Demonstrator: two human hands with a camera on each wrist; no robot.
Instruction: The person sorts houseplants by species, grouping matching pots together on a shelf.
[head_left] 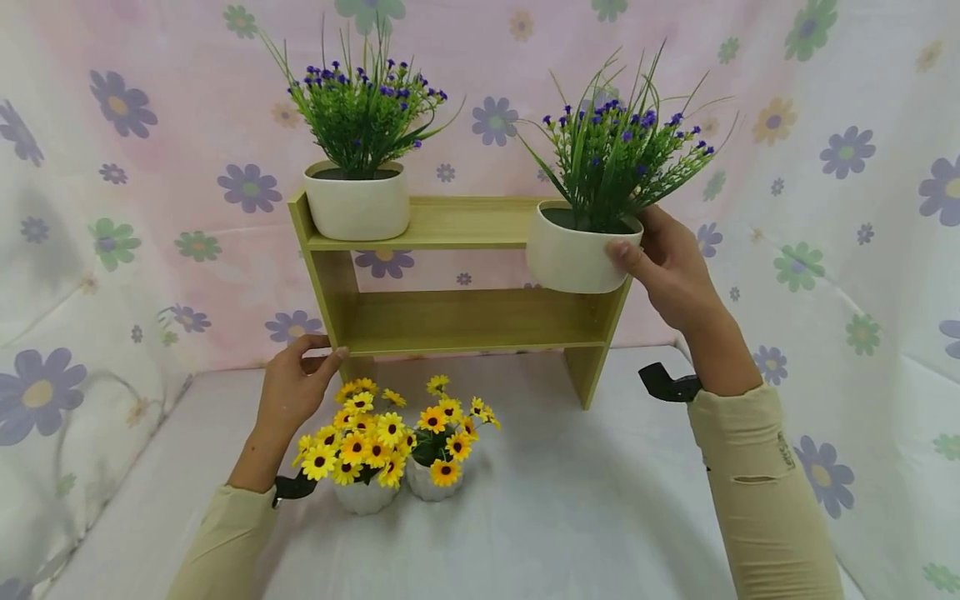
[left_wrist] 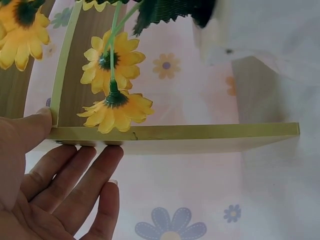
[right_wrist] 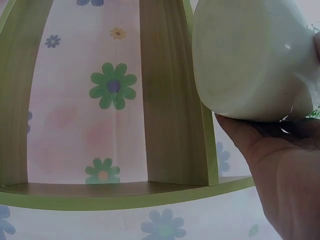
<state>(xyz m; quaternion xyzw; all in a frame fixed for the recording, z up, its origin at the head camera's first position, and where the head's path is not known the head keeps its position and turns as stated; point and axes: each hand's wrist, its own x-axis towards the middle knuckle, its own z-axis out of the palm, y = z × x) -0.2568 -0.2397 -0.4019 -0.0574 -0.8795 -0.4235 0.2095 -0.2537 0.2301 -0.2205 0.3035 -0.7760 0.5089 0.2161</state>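
My right hand (head_left: 675, 268) grips a white oval flowerpot (head_left: 573, 258) of purple flowers and long grass blades, thumb on its front. The pot is held at the right end of a two-tier wooden shelf (head_left: 480, 321); its underside shows in the right wrist view. On the shelf's left side panel, my left hand (head_left: 292, 387) holds the wood, thumb at the front edge and fingers (left_wrist: 82, 187) against the outer face. A matching flowerpot (head_left: 356, 204) of purple flowers stands at the top tier's left end.
Two small white pots, a left one (head_left: 366, 497) and a right one (head_left: 435, 483), hold yellow daisy-like flowers before the shelf, close to my left wrist. A white cloth (head_left: 540, 525) covers the table. Flower-printed curtain (head_left: 187, 167) hangs behind and at both sides.
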